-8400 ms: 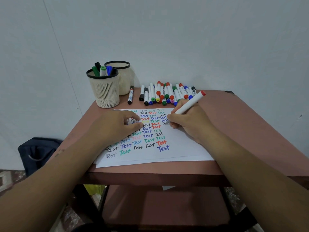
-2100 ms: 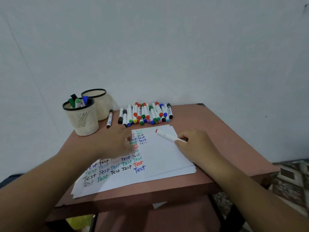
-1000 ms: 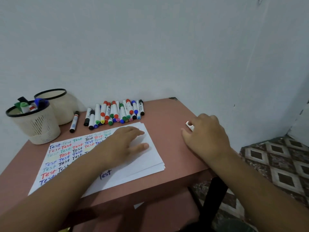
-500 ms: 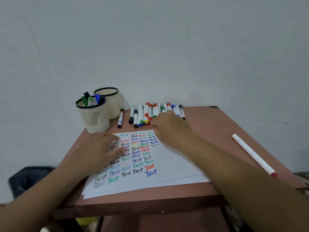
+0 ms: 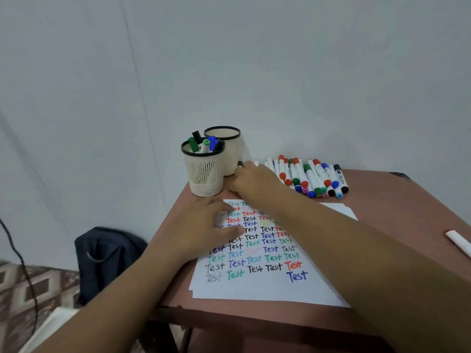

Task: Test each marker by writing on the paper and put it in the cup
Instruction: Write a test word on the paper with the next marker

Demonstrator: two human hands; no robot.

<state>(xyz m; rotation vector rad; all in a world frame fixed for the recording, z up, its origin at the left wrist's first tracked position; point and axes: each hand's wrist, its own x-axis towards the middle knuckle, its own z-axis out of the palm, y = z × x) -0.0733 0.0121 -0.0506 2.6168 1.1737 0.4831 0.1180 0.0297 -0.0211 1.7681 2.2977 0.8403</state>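
right hand [image 5: 251, 180] has left the red marker [image 5: 458, 242] far right of the paper [image 5: 267, 289], now reaching a black-capped marker [image 5: 240, 163] beside the cup [image 5: 204, 171]; grip unclear | left hand [image 5: 204, 225] flat on paper | next test starting

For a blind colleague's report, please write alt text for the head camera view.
A person's right hand reaches to the left end of a marker row beside two mesh cups, while the left hand rests flat on paper covered with coloured "Test" words. One white marker lies apart at the table's right edge.
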